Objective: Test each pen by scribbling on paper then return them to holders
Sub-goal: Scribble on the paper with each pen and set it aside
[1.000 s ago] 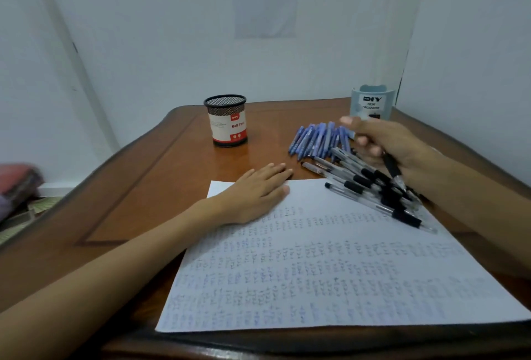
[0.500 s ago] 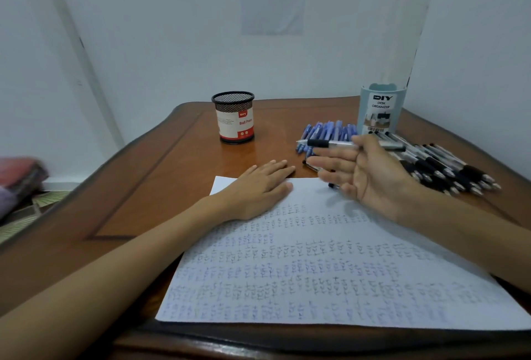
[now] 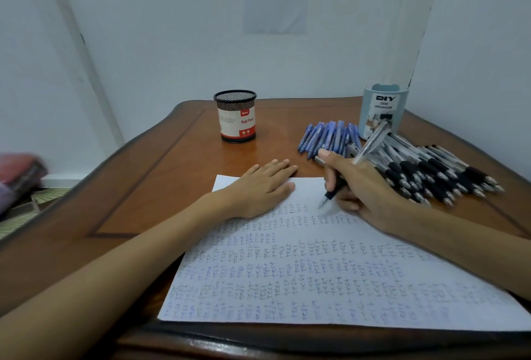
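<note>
Table (image 3: 172, 187) with two holders (image 3: 235, 118) (image 3: 380, 112): right hand (image 3: 365, 187) grips one pen (image 3: 370, 141), left hand (image 3: 258, 190) lies flat.

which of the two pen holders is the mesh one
The black holder with the red-and-white label, standing alone left of the blue pens; the pale blue holder is solid-walled.

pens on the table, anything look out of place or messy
Only mildly: the blue pens and black pens lie in loose heaps on the table beside the desk organizer, not in it or the mesh cup. Nothing looks spilled or damaged.
</note>
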The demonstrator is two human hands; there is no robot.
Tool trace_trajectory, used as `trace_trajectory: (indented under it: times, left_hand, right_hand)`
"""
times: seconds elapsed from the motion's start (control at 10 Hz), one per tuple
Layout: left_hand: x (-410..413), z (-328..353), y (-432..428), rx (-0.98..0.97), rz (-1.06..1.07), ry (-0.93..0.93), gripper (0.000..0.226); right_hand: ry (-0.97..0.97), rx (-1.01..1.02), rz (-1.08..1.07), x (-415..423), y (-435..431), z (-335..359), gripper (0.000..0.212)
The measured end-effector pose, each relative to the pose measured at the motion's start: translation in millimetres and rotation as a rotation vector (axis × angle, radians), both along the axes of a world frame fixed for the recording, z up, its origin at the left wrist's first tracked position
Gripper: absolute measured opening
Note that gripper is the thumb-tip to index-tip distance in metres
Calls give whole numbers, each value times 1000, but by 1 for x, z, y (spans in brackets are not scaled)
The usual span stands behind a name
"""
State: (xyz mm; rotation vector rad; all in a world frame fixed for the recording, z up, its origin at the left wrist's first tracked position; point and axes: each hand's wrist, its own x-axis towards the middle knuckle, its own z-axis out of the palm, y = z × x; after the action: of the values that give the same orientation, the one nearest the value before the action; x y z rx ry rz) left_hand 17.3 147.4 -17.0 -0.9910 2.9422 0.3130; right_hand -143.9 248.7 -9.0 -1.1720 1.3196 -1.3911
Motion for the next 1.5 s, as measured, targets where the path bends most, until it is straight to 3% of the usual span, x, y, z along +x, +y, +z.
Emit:
trace_trajectory:
  times: [0.2,0.4,0.7,1.5]
  left_hand:
    - [-1,-1,0,-5,5,-25,52]
    - [-1,0,2,-6,10,-30,53]
    - [-3,-1,0,-9,19,-52,53]
    - [-3,0,-1,3,12,-67,52]
  right_hand:
    - [95,-60,179,-1,0,0,23]
    - [242,-83,72,6,-6,1,47]
    - [375,-246,38,-1,-23,-10,46]
    - [446,-284,10,-3,-27,-13,43]
